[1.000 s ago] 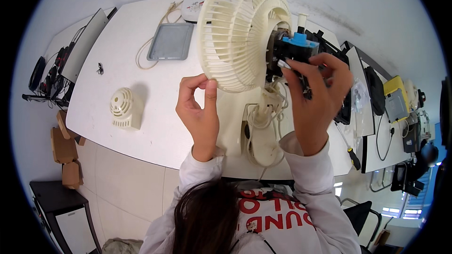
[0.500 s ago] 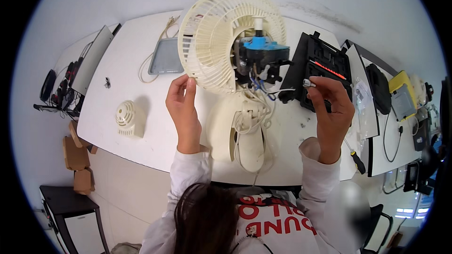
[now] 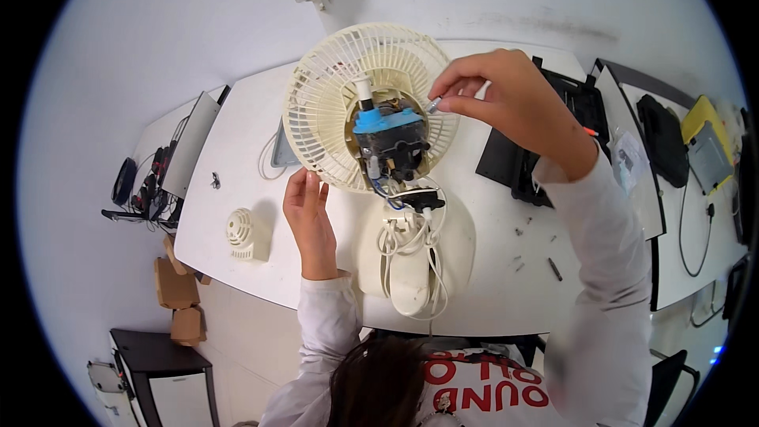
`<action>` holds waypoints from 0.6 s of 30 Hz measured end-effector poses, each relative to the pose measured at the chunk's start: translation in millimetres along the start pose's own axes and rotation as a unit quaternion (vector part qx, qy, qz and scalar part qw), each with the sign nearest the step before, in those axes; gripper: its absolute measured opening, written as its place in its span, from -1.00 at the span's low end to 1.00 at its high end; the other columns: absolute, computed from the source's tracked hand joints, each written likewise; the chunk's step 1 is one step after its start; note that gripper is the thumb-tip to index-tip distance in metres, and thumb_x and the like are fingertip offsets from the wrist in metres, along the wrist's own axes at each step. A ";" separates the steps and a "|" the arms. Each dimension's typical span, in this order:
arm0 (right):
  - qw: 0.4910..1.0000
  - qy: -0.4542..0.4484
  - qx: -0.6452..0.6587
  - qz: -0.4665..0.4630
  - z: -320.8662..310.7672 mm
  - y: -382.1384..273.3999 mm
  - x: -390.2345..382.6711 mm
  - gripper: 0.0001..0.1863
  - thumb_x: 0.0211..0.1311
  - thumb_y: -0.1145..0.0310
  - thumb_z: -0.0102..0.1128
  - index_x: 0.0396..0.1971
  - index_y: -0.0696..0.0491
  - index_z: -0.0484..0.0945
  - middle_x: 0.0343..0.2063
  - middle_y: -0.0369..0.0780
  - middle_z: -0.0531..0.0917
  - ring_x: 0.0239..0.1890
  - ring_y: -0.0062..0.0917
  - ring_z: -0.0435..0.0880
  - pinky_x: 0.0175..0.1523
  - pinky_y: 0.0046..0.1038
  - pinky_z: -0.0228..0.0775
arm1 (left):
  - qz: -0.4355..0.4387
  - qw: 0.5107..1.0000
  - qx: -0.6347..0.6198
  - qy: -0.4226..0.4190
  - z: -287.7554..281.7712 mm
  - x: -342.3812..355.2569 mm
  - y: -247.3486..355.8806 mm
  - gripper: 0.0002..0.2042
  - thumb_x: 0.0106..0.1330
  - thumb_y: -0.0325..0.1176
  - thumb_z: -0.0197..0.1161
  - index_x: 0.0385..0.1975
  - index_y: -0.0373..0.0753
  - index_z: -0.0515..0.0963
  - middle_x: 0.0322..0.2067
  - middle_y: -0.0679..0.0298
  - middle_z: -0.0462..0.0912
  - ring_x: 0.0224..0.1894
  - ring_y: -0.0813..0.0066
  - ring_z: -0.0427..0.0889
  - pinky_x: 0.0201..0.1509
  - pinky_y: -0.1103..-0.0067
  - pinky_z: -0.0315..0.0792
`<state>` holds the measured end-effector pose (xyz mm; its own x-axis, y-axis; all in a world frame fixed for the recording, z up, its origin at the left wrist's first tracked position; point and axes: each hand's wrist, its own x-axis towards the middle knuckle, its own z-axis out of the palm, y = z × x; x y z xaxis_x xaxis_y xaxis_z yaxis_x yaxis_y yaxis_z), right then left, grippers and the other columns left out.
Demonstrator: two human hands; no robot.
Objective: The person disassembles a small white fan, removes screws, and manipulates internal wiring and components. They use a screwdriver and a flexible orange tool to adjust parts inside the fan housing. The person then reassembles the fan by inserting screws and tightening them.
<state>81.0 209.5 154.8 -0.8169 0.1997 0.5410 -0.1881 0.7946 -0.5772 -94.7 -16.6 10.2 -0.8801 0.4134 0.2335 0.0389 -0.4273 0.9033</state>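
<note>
A cream desk fan has its slatted guard (image 3: 316,130) turned away, baring the motor (image 3: 391,150) with its blue top piece (image 3: 387,119). My left hand (image 3: 310,225) pinches the guard's lower left rim. My right hand (image 3: 506,99) is closed, thumb and fingertips on a small silver metal cylinder (image 3: 435,104), close to the motor's right side. Blue and white wires hang below the motor. A cream cable is bundled on the stand, over the fan's base (image 3: 455,257).
The cream motor cover (image 3: 247,235) stands at the left. A grey tray (image 3: 283,150) lies partly behind the guard. At the right are an open black tool case (image 3: 506,162), a dark screwdriver bit (image 3: 555,269) and several small screws (image 3: 519,231).
My right hand has moved left and away from me, from beside the tool case to the motor, with the silver cylinder. The guard and motor have tilted; my left hand stays on the rim.
</note>
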 end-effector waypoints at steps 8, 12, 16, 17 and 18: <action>0.994 0.081 0.014 0.071 43.1 -6.2 -36.9 -0.89 0.00 0.43 0.25 -0.42 0.03 0.57 -0.52 -0.29 0.62 -0.48 -0.39 0.60 -0.37 -0.42 0.42 | 0.017 1.000 -0.012 -0.023 -5.4 1.9 -8.2 -0.74 0.36 -0.27 0.12 -0.06 -0.26 0.41 -0.11 0.30 0.54 -0.02 0.54 0.47 0.14 0.42 0.27; 0.988 0.152 -0.036 0.020 67.4 -3.8 -49.7 -0.88 0.00 0.42 0.25 -0.42 0.04 0.55 -0.49 -0.30 0.55 -0.37 -0.38 0.56 -0.33 -0.37 0.41 | 0.004 1.000 -0.013 -0.028 -13.4 5.3 -11.0 -0.77 0.37 -0.26 0.11 -0.11 -0.25 0.42 -0.11 0.29 0.55 -0.04 0.54 0.48 0.15 0.41 0.29; 0.981 0.189 -0.050 0.009 80.3 3.3 -51.0 -0.87 -0.01 0.44 0.26 -0.41 0.06 0.53 -0.45 -0.29 0.53 -0.36 -0.37 0.54 -0.32 -0.38 0.41 | 0.008 0.998 -0.025 -0.050 -14.0 9.6 -14.8 -0.81 0.38 -0.26 0.10 -0.16 -0.23 0.43 -0.14 0.30 0.56 -0.07 0.55 0.49 0.14 0.42 0.29; 0.979 0.195 -0.052 0.006 82.4 2.8 -50.7 -0.87 -0.01 0.45 0.25 -0.41 0.07 0.53 -0.45 -0.29 0.53 -0.36 -0.37 0.54 -0.32 -0.38 0.41 | 0.010 0.998 -0.027 -0.053 -13.1 9.4 -14.6 -0.81 0.38 -0.27 0.09 -0.16 -0.23 0.43 -0.14 0.30 0.56 -0.08 0.55 0.49 0.13 0.42 0.30; 0.978 0.202 -0.054 0.004 84.3 2.1 -50.5 -0.87 -0.01 0.46 0.25 -0.41 0.07 0.52 -0.45 -0.29 0.52 -0.36 -0.37 0.54 -0.32 -0.38 0.41 | 0.012 0.998 -0.030 -0.057 -12.2 9.2 -14.5 -0.81 0.38 -0.27 0.09 -0.16 -0.23 0.43 -0.15 0.30 0.56 -0.08 0.55 0.49 0.12 0.43 0.30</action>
<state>75.9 152.7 74.7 -0.5326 0.3981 0.7469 -0.1070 0.8437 -0.5260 -109.1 -16.3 -5.1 -0.8193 0.4901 0.2974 0.0276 -0.4845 0.8743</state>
